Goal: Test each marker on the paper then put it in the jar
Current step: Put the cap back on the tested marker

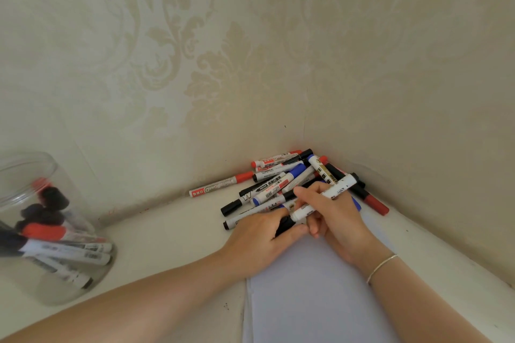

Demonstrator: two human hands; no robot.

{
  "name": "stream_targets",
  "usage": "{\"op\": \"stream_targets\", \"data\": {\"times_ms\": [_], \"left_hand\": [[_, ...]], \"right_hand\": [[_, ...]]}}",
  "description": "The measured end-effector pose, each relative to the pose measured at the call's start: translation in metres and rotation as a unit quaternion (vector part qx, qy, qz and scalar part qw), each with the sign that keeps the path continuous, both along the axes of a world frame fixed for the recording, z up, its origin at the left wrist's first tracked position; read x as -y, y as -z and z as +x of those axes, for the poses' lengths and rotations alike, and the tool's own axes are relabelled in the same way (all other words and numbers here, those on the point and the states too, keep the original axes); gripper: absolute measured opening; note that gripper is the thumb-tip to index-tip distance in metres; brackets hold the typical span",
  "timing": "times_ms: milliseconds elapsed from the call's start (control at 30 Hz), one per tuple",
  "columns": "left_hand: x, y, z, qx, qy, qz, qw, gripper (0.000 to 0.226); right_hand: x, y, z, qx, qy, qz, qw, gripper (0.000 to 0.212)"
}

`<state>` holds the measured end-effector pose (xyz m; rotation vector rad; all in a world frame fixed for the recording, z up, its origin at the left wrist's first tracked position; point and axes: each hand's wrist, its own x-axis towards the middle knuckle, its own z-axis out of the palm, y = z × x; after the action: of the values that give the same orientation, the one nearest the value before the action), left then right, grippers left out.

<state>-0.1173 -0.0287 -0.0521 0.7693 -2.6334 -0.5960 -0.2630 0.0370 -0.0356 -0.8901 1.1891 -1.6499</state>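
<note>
Marker, white-barrelled with black cap, held between both hands.

Your work surface is a white table set into a room corner, with small dark specks near its front edge. You face two walls covered in cream damask wallpaper, which meet at a vertical seam. A thin silver bracelet is in view.
</note>
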Motion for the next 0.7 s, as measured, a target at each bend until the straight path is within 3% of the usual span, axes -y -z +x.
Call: {"op": "stream_targets", "data": {"times_ms": [133,233,300,400,500,600,700], "left_hand": [[-0.001,0.001,0.002,-0.008,0.015,-0.006,1.0,0.038],[-0.005,-0.002,0.005,-0.068,0.02,0.054,0.996,0.037],[-0.011,-0.011,0.007,-0.12,0.012,0.089,0.989,0.032],[-0.016,-0.036,0.013,-0.198,-0.018,0.133,0.971,0.029],[-0.019,-0.068,0.017,-0.252,-0.057,0.151,0.954,0.041],[-0.018,-0.09,0.023,-0.3,-0.098,0.149,0.937,0.047],[-0.013,-0.097,0.031,-0.324,-0.147,0.142,0.924,0.054]], "right_hand": [[-0.004,-0.007,0.001,0.017,-0.043,0.017,0.999,0.028],[-0.005,-0.015,0.002,0.067,-0.064,0.043,0.995,0.036],[-0.004,-0.024,0.004,0.033,-0.058,0.067,0.996,0.032],[0.006,-0.047,0.011,-0.033,0.043,0.047,0.997,0.016],[0.018,-0.077,0.022,-0.069,0.179,-0.014,0.981,0.029],[0.031,-0.101,0.04,-0.123,0.2,-0.053,0.971,0.022],[0.04,-0.109,0.055,-0.14,0.205,-0.033,0.968,0.021]]}}
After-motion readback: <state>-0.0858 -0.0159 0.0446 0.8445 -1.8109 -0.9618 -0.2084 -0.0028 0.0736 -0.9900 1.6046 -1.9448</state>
